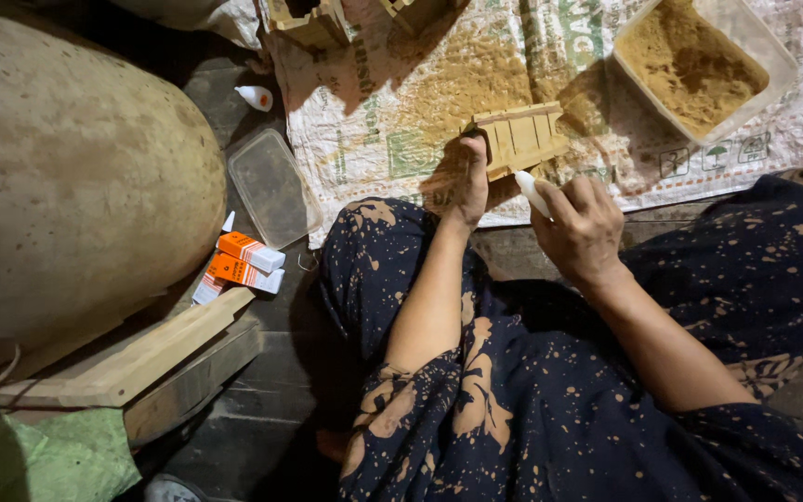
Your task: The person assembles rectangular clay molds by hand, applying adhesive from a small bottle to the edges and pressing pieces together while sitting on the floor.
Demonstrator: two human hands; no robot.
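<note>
My left hand (468,186) grips the near left corner of a small slatted wooden piece (519,138) that rests on a printed woven sack (392,102). My right hand (583,228) holds a small white glue bottle (533,192), its tip pointing up toward the wooden piece's near edge. Yellow-brown sawdust is scattered over the sack around the piece. I sit on the floor in dark blue splattered clothing (532,390).
A clear plastic tub of sawdust (699,60) stands at the far right. An empty clear lid (271,186), orange glue boxes (245,260) and a white bottle cap (255,97) lie to the left. A large round clay vessel (76,177) and wooden planks (151,358) fill the left side.
</note>
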